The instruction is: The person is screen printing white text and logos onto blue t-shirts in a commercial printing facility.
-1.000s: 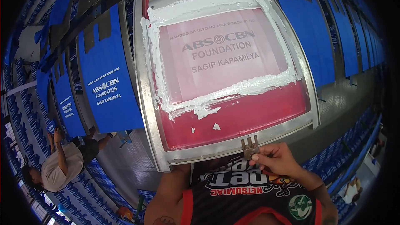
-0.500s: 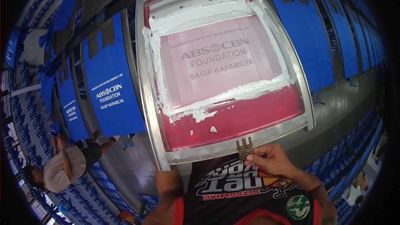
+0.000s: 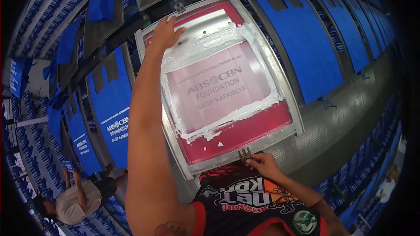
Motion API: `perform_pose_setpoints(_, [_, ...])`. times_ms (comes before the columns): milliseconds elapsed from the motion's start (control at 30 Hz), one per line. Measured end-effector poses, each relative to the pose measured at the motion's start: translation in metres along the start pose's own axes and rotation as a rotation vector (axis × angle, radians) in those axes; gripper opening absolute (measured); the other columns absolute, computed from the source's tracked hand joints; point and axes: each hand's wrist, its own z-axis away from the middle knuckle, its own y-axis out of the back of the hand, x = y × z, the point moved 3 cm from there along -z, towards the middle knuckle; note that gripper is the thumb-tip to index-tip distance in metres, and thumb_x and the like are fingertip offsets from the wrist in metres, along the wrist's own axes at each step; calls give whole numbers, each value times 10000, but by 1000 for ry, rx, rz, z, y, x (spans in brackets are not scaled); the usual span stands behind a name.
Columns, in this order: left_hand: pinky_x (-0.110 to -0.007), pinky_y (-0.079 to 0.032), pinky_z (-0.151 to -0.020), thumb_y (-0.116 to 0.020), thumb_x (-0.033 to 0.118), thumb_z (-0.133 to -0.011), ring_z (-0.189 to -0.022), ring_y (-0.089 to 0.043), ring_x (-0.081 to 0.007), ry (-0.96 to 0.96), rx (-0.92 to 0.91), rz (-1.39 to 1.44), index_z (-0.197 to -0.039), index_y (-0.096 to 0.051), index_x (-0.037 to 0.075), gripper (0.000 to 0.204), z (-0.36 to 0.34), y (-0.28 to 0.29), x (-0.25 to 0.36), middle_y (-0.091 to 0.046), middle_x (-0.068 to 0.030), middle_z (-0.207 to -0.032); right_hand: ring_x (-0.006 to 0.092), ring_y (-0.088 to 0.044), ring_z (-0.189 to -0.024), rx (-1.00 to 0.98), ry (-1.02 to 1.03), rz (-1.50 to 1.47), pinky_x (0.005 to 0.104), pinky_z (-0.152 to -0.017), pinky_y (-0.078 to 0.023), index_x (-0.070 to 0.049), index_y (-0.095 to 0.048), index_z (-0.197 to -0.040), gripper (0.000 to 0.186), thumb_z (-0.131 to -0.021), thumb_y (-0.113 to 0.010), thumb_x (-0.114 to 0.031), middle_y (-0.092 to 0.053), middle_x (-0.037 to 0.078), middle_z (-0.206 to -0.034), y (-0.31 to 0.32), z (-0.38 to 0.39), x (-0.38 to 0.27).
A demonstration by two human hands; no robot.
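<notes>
A silk-screen frame (image 3: 280, 76) of grey metal lies in front of me, its mesh red around a paler printed window. Thick white ink (image 3: 236, 112) rings that window. A metal squeegee (image 3: 214, 22) rests across the far end of the screen, behind a band of ink. My left hand (image 3: 168, 35) reaches over the frame's far left corner, fingers stretched and thumb apart, close to the squeegee's left end; whether it touches is unclear. At the near edge my right hand (image 3: 260, 164) pinches a small pronged metal bracket (image 3: 245, 153) fixed to the frame.
Boards with blue cloth bag pieces (image 3: 297, 43) line both sides; those on the left, such as a printed blue piece (image 3: 111, 109), carry white lettering. Metal brackets (image 3: 328, 102) stick out along the table edge. Another person (image 3: 83, 203) works at the lower left. Racks of blue pieces stand beyond.
My left hand has come up from the frame's near left corner to its far left corner. The frame appears lower and further left in view. My right hand stays on the bracket.
</notes>
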Motion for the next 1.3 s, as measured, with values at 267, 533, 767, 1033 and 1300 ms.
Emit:
perform_pose_setpoints(267, [-361,-415,-995,-767,508,-649,-1170,-541,-360,124,-771,125,-1280,-514,-49,879,-61,-17,0,-559,-257,-1247,65,-599,-599,99,55,85,250,-564,-473,-30,-693,-1021,243,-882,-651,-225,-648,30,-663,-2,-2,13])
perform_pose_setpoints(533, [-431,-478,-850,-801,221,-601,-988,-608,-374,-57,-503,97,-1082,-648,72,526,-8,54,99,-646,-209,-1044,84,-609,-582,74,98,107,238,-555,-468,8,-703,-887,192,-852,-656,-175,-665,69,-651,6,-2,3])
perform_pose_setpoints(767, [-456,-501,-812,-708,133,-691,-892,-642,-362,78,-462,-18,-1153,-643,184,469,60,62,138,-678,-157,-964,82,-615,-549,39,150,43,239,-544,-495,11,-717,-894,201,-838,-671,-176,-702,63,-715,2,-5,4])
perform_pose_setpoints(1033, [-474,-493,-666,-533,37,-740,-798,-616,-321,67,-246,181,-1059,-610,145,345,246,108,287,-616,-101,-818,85,-616,-536,27,185,24,248,-528,-498,0,-721,-900,189,-840,-673,-173,-705,66,-715,5,-12,8])
perform_pose_setpoints(1300, [-440,-514,-822,-729,147,-682,-920,-640,-359,221,-542,43,-1148,-647,186,475,102,109,193,-681,-162,-952,59,-583,-538,36,215,26,230,-527,-481,8,-720,-884,195,-845,-681,-179,-706,46,-729,6,-12,16])
